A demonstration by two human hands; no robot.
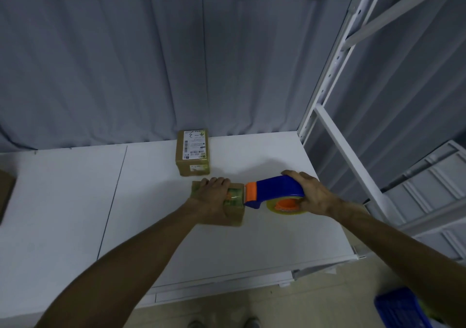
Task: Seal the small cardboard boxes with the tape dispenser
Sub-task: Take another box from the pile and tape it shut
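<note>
My left hand (213, 198) holds the small box (235, 215) down on the white table (156, 201), fingers curled over its far edge. Just to its right, my right hand (314, 195) grips the blue tape dispenser (277, 189) at its rear. The dispenser's long axis runs left to right, its orange head pointing left and touching the box's right end. A second labelled box (193, 151) stands just beyond

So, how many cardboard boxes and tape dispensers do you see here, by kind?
Cardboard boxes: 2 (near box under the left hand, labelled box behind)
Tape dispenser: 1, in the right hand
Brown shape at left edge: unclear, uncounted
Total: 3
</note>
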